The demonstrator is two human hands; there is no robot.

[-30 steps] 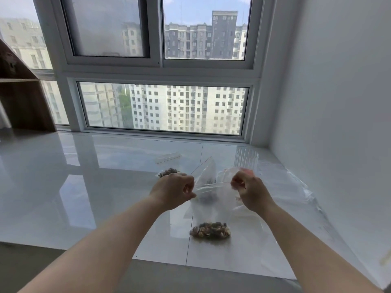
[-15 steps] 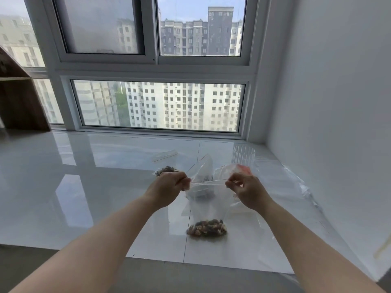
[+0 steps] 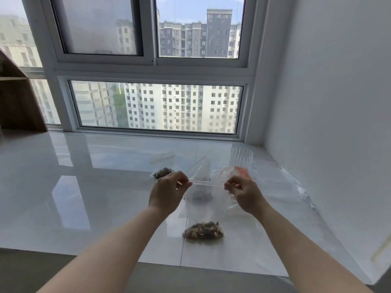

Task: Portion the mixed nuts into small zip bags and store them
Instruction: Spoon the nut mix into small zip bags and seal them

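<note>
Sealing step judged in hand: small zip bag (image 3: 204, 206) is being held up over the white sill (image 3: 88, 187), zip strip pinched at each end by left hand (image 3: 167, 192) and right hand (image 3: 243, 194). Nuts (image 3: 203, 230) are lying at its bottom. Next, the strip likely needs pressing shut. Since earlier, hands are being drawn wider apart.

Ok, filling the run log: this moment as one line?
left hand pinches clear plastic zip bag top | right hand pinches other end | mixed nuts at bottom
</note>
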